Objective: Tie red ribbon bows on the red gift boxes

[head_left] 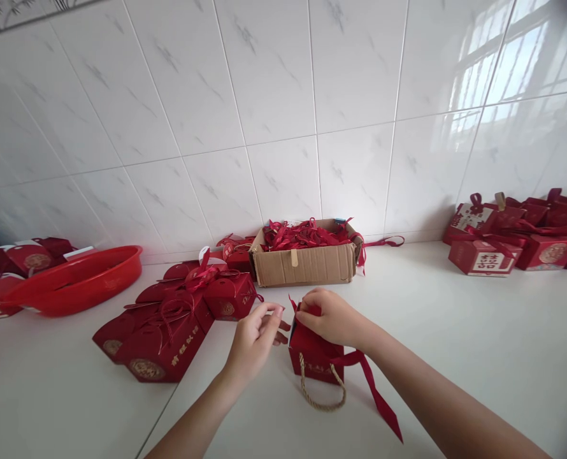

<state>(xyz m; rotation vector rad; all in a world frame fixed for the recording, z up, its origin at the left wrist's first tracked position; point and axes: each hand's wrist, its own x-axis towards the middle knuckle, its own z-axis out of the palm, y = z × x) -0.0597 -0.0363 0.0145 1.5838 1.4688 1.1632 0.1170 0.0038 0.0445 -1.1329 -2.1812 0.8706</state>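
In front of the cardboard carton [305,266] stands a red gift box [318,357], probably light, its card stiff but easily creased; the ribbon [377,396] looks soft and slippery. The right hand [329,315] pinches the box's top; whether the left hand's [255,335] curled fingers grip anything, I cannot tell. The rope handle [324,406] or lower edges seem the safest holds.

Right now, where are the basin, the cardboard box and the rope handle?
Basin [85,288]: head view, on its outer wall.
Cardboard box [306,268]: head view, on its front wall.
Rope handle [322,407]: head view, on its loop's bottom.
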